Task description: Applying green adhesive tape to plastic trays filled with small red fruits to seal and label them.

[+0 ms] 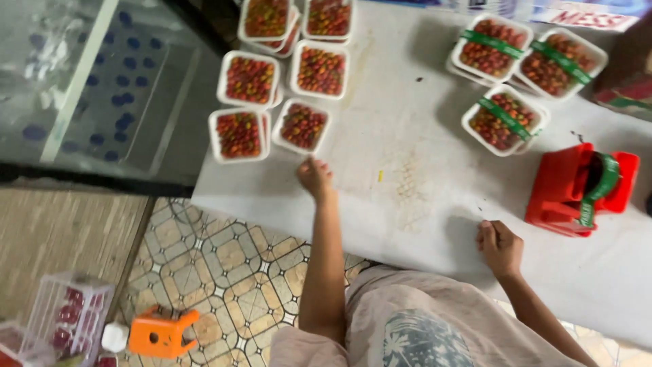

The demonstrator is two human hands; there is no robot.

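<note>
The left hand (pixel 314 177) is stretched out over the white tabletop (pixel 407 136), fingers curled loosely inward, empty, its knuckles just short of the nearest white square plastic punnet of small red and yellow fruit (pixel 301 126), which sits at twelve o'clock from it; whether a fingertip touches the punnet's rim I cannot tell. At ten o'clock from that hand sits a second open punnet of the same fruit (pixel 238 134); beyond these, toward twelve o'clock, two more open punnets (pixel 250 79) stand side by side, and past them another pair at the table's far edge (pixel 266 19), the left one stacked on another tray.

The right hand (pixel 500 246) rests on the table near its close edge, fingers folded in on themselves in a loose fist; whether it pinches anything is hidden. At two o'clock from it, close by, stands a red plastic tape dispenser with a green band (pixel 577 187) looped over its top.

Further out, at twelve o'clock from the right hand, three white punnets strapped with green tape (pixel 504 119) cluster together, packed with the same fruit, well apart from the open ones.

Down at seven o'clock from the left hand, on the patterned tiled floor (pixel 231 265), lies a small orange plastic stool (pixel 161 333); beside it, at nine o'clock, a white wire-sided crate with red fruit (pixel 68 316).
</note>
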